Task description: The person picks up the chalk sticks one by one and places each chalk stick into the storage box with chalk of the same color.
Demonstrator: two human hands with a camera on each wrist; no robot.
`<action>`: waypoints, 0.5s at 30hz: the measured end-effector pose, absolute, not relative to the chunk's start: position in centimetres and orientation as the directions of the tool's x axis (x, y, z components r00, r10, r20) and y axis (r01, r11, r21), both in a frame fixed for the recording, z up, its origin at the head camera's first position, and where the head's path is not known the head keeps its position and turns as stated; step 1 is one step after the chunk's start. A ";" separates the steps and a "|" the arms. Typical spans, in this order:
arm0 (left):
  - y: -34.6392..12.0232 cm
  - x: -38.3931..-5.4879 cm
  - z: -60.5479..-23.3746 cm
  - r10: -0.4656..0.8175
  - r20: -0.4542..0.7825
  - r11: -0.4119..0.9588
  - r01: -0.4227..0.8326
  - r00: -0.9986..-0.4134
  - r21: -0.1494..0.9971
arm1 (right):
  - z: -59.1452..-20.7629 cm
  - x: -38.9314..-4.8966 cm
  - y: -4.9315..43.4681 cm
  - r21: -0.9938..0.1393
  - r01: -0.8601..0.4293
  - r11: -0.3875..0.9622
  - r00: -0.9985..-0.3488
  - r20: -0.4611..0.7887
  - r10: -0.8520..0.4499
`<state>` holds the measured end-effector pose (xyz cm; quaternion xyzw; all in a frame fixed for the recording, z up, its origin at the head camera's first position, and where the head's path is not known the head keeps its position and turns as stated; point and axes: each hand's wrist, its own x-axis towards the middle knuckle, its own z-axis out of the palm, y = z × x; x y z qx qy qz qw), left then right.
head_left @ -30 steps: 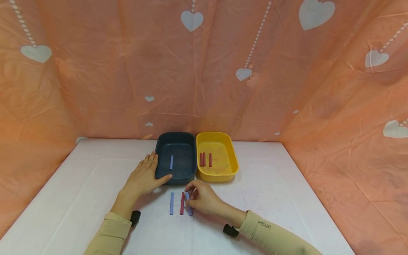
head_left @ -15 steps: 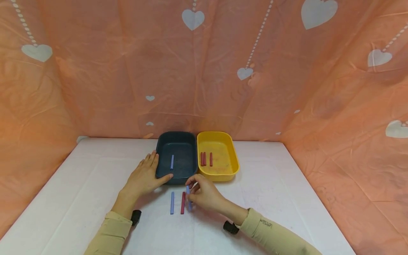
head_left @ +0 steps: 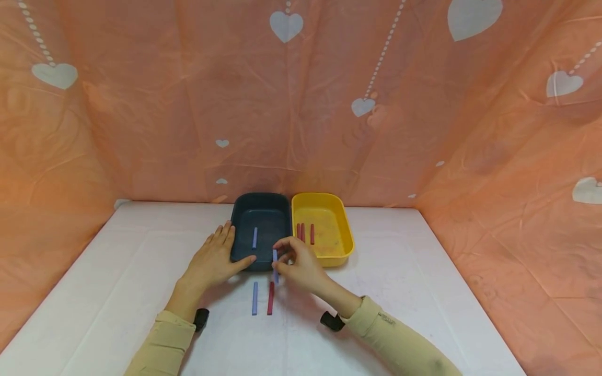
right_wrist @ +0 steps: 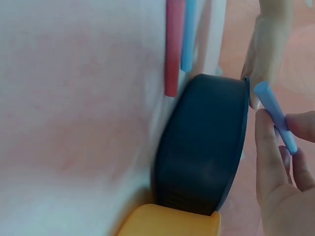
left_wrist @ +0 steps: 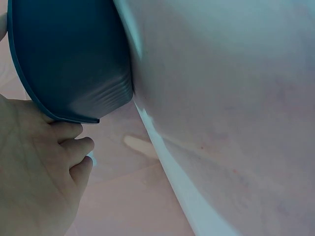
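Note:
In the head view my right hand (head_left: 303, 266) pinches a blue chalk stick (head_left: 275, 274) between thumb and fingers, over the front right corner of the dark blue tray (head_left: 242, 209). The right wrist view shows this chalk raised above the tray's rim. My left hand (head_left: 209, 263) rests along the tray's left side, fingers extended and thumb at the front rim. One blue chalk stick (head_left: 255, 237) lies inside that tray. On the table in front lie another blue chalk stick (head_left: 255, 298) and a red chalk stick (head_left: 270, 298), side by side.
A yellow tray (head_left: 349, 243) stands against the right side of the dark blue one, with three red chalk sticks (head_left: 312, 234) at its left. White cloth covers the table (head_left: 400, 292). Orange curtain (head_left: 178, 104) hangs behind and at both sides.
My right hand has lifted the blue chalk from the table, right of the red one, and carried it forward to the dark blue tray's front edge. My left hand stays put.

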<state>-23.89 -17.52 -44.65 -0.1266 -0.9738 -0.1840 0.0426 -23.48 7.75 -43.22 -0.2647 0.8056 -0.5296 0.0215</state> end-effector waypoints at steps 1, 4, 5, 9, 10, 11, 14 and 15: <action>-17.5 -23.9 -44.7 0.231 0.127 0.900 0.261 -0.965 0.348 | -43.1 -23.6 7.7 -0.869 -0.399 0.293 -0.863 0.248 -0.441; -17.5 -23.9 -44.7 0.232 0.127 0.899 0.262 -0.964 0.350 | -42.8 -24.2 7.3 -0.881 -0.381 0.281 -0.877 0.249 -0.411; -17.5 -24.0 -44.7 0.232 0.128 0.899 0.263 -0.964 0.351 | -42.6 -24.3 7.2 -0.884 -0.375 0.278 -0.882 0.247 -0.402; -17.6 -24.0 -44.8 0.231 0.126 0.900 0.261 -0.965 0.348 | -42.1 -25.0 6.6 -0.892 -0.364 0.266 -0.892 0.252 -0.374; -17.6 -24.1 -44.8 0.231 0.125 0.901 0.260 -0.965 0.347 | -42.0 -25.3 6.4 -0.893 -0.366 0.261 -0.892 0.257 -0.371; -17.6 -24.1 -44.8 0.231 0.125 0.901 0.261 -0.965 0.346 | -42.0 -25.5 6.2 -0.893 -0.369 0.257 -0.892 0.263 -0.367; -17.6 -24.1 -44.8 0.233 0.127 0.898 0.263 -0.964 0.352 | -42.0 -26.4 5.7 -0.889 -0.383 0.251 -0.892 0.287 -0.348; -17.6 -24.1 -44.8 0.234 0.128 0.897 0.265 -0.964 0.354 | -42.0 -26.6 5.5 -0.885 -0.390 0.254 -0.892 0.295 -0.342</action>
